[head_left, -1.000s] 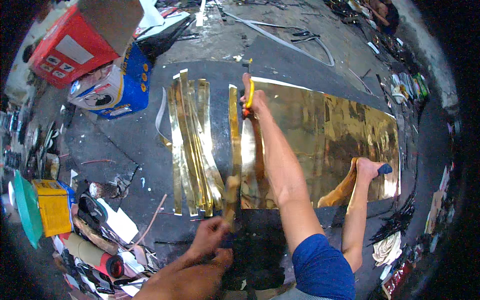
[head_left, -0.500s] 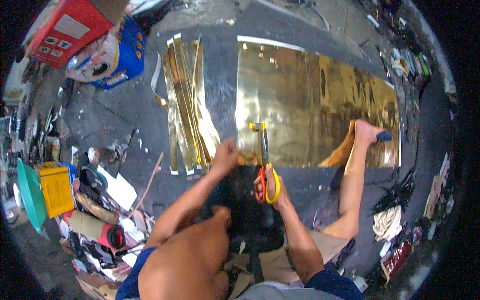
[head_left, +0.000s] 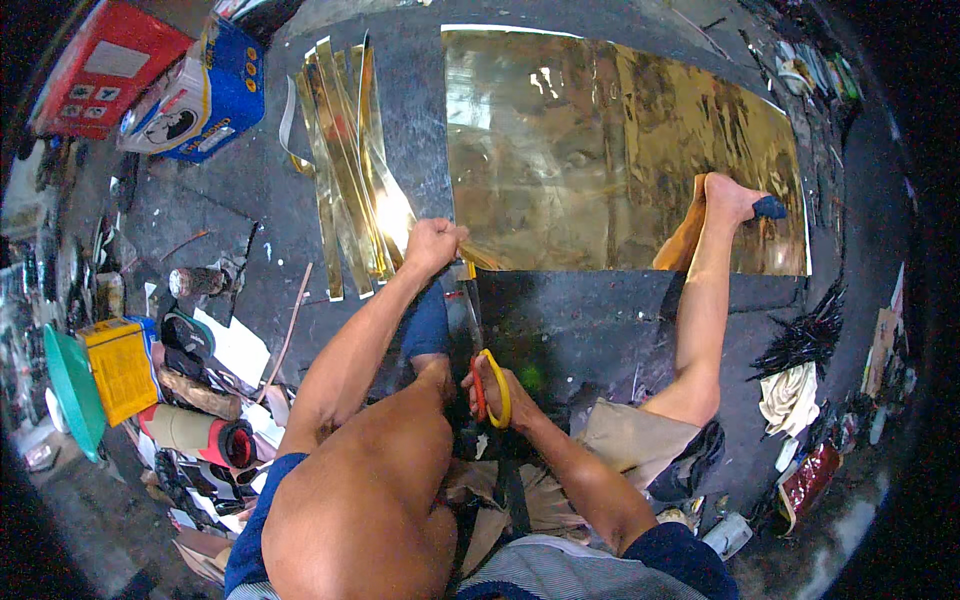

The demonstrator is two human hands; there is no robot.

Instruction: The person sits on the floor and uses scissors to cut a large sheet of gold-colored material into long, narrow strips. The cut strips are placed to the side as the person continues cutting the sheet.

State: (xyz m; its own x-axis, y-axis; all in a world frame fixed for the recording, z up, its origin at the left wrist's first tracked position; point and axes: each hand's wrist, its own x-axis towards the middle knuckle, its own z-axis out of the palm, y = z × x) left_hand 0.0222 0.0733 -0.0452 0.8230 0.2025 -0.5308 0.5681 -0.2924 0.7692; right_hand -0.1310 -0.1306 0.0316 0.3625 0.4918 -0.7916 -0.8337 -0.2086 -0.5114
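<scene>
A shiny gold sheet (head_left: 540,160) lies on the dark floor in front of me. My left hand (head_left: 435,246) is closed at its near left corner, fingertips pinched on the sheet's edge. My right hand (head_left: 512,396) grips scissors (head_left: 485,358) with one red and one yellow handle loop. Their blades point away from me, and the tips meet the sheet's near edge just right of my left fingers. Whether the blades are apart is too small to tell. Left of the sheet lie several long gold strips (head_left: 345,170), side by side and partly overlapping.
My bare right foot (head_left: 735,197) rests on the sheet's right part. Red (head_left: 110,65) and blue (head_left: 215,95) boxes stand at the far left. Nearer are a yellow box (head_left: 120,370), a beige-and-red cylinder (head_left: 195,435) and scraps. A cream cloth (head_left: 788,398) lies at right.
The scissors have come left and back from above the sheet to its near left corner. My left hand has reached that corner and pinched it. The whole view has shifted a little.
</scene>
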